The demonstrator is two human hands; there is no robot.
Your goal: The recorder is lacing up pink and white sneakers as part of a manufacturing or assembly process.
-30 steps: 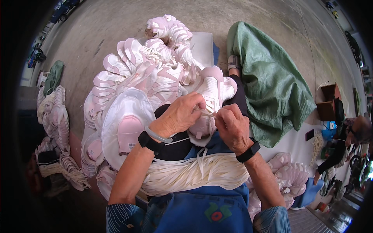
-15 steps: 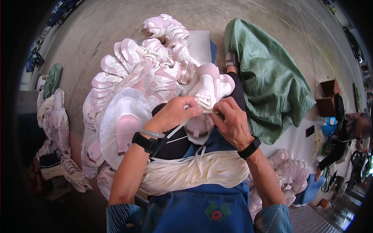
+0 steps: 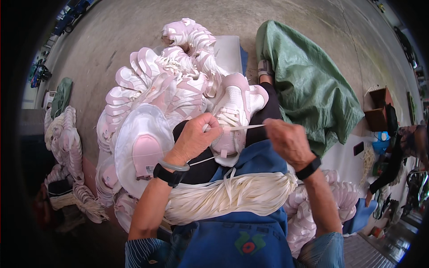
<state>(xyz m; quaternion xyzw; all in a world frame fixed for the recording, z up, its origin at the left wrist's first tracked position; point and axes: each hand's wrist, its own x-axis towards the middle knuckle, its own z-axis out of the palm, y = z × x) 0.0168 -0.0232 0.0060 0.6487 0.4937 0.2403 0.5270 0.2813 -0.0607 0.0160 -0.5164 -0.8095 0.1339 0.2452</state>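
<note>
A white and pink shoe upper (image 3: 232,105) lies across my lap, toe pointing away, with flat lacing over its tongue. My left hand (image 3: 196,136) is closed at the left of the lacing, a bit of white lace showing between thumb and fingers. To the right of the shoe, my right hand (image 3: 289,142) is closed and slightly blurred. A white shoelace (image 3: 248,127) runs taut from the shoe's lacing to its fingers. Nearer to me, a thick bundle of cream shoelaces (image 3: 228,199) rests across my lap over blue cloth.
Stacked pink and white uppers (image 3: 147,80) fill the left and far side. A white bag (image 3: 127,120) holds pink pieces. Green sheeting (image 3: 308,89) drapes at the right. More uppers (image 3: 328,196) sit by my right forearm; another person's arm (image 3: 385,175) shows at far right.
My right hand has moved right, away from the shoe, drawing the lace out straight. My left hand stays beside the lacing, slightly further left.
</note>
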